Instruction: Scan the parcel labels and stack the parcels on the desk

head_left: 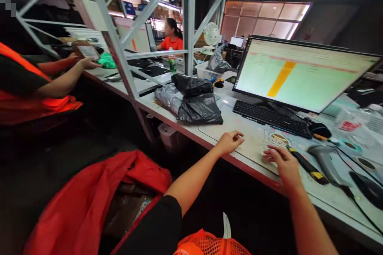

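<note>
My left hand (229, 143) rests at the front edge of the white desk (206, 132), its fingers loosely bent and apart with nothing visible between them. Farther right, my right hand (284, 164) hovers over or lies on the desk mat, fingers spread and empty; I cannot tell if it touches. Just beside it lies a black and yellow utility knife (309, 167), then a grey barcode scanner (327, 165). Beyond my left hand sit black and grey plastic mailer bags (199, 105). A black keyboard (271, 119) stands under the lit monitor (305, 73).
A red sack (98, 195), partly open with packages inside, stands below on the left. Grey metal posts (110, 36) rise from the desk. A co-worker's hands (86, 63) hold a package at far left. A mouse (366, 187) and tape roll (348, 147) lie right.
</note>
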`<state>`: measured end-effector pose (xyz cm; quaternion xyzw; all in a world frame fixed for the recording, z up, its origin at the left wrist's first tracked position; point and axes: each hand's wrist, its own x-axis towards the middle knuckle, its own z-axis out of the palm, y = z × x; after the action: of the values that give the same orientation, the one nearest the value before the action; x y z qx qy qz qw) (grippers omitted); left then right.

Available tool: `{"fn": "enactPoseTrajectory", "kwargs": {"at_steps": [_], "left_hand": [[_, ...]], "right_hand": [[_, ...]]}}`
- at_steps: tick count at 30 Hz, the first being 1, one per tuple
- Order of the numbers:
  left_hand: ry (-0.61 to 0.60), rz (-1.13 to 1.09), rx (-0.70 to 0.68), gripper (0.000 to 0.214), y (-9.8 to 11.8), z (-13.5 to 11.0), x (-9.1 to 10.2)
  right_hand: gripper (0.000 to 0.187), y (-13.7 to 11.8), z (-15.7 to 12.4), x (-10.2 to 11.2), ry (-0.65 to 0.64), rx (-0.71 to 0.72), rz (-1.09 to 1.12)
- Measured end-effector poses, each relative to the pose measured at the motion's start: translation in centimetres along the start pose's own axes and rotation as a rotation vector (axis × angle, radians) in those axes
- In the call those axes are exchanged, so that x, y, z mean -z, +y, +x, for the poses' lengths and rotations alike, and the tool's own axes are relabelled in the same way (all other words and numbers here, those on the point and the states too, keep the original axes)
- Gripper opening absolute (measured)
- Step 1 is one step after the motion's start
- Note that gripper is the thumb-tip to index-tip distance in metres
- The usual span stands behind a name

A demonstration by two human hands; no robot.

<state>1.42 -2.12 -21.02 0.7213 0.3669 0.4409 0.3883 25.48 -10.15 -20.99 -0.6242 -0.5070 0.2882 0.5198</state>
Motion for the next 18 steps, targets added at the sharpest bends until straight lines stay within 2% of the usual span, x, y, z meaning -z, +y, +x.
{"fn": "enactPoseTrajectory", "kwargs": {"at_steps": [1,3,5,7,9,11,13,15,18], "left_hand": [[-0.016,0.000,-0.001,0.035,-0.1,0.2,0.0],[-0.046,0.021,-0.028,0.031,-0.4,1.1,0.7],[-0.042,0.146,-0.107,0.032,-0.9,2.5,2.8],[-0.001,0.395,-0.163,0.050,-1.6,4.1,5.8],[0.044,0.658,-0.072,0.078,-2.8,5.6,8.9],[0.037,0.842,0.090,0.090,-4.2,6.7,10.9],[0.000,0.954,0.162,0.080,-5.3,7.1,11.9],[-0.021,1.024,0.142,0.064,-5.7,7.1,12.2],[-0.001,1.081,0.108,0.051,-4.6,6.9,12.8]], "right_hand": [[0.062,0.4,0.8,-1.8,-0.045,-0.011,0.015],[0.059,1.5,1.6,-3.7,-0.088,-0.031,-0.011],[0.054,2.4,1.8,-3.8,-0.084,-0.026,-0.037],[0.050,2.8,1.6,-3.2,-0.082,-0.028,0.006],[0.048,2.7,1.4,-2.7,-0.087,-0.031,0.041],[0.046,2.6,1.2,-2.4,-0.100,-0.029,0.017],[0.045,2.6,1.1,-2.3,-0.095,-0.042,-0.032],[0.046,2.7,1.2,-2.2,-0.080,-0.079,-0.068],[0.042,3.2,1.5,-2.1,-0.080,-0.108,-0.115]]}}
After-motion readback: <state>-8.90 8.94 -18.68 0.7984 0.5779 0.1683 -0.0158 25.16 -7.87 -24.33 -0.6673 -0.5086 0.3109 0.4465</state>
